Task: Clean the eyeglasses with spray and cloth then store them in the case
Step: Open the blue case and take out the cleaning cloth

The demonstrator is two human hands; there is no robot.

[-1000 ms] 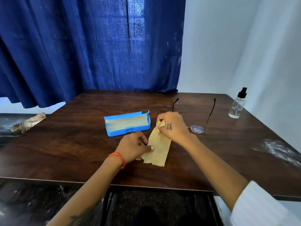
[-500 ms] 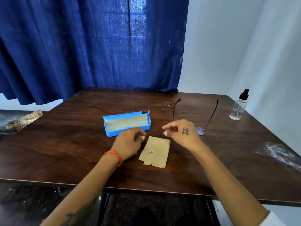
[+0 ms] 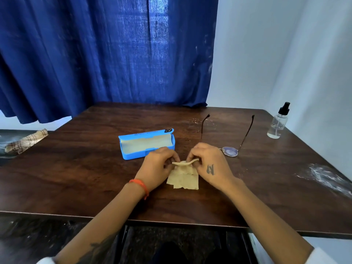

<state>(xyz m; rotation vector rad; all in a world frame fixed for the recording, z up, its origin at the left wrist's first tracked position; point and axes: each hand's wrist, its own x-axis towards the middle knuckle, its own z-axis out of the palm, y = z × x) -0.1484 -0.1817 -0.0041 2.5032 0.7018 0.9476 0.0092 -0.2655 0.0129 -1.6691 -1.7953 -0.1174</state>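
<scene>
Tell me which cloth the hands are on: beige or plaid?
The beige cloth at the table's front centre: left hand and right hand both pinch its far edge. The plaid cloth lies untouched off the far left.

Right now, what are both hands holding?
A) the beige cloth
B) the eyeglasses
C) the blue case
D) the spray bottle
A: the left hand and right hand both pinch the upper edge of the beige cloth, while the eyeglasses, the spray bottle and the open blue case sit untouched on the table.
</scene>
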